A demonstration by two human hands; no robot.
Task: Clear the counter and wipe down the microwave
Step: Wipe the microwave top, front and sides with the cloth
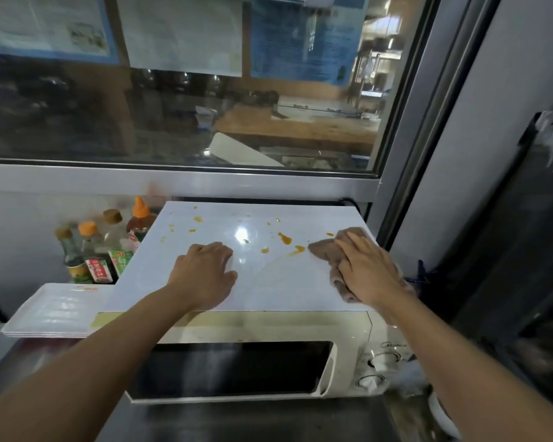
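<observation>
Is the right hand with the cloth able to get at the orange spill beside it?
Probably yes: the right hand presses the cloth flat, and the orange spill lies just left, nothing between.

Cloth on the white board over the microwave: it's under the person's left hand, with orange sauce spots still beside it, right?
Not quite. The head view shows the cloth under the right hand, not the left. The left hand rests bare on the white board over the microwave. The rest holds: orange sauce spots still lie beside the cloth.
</observation>
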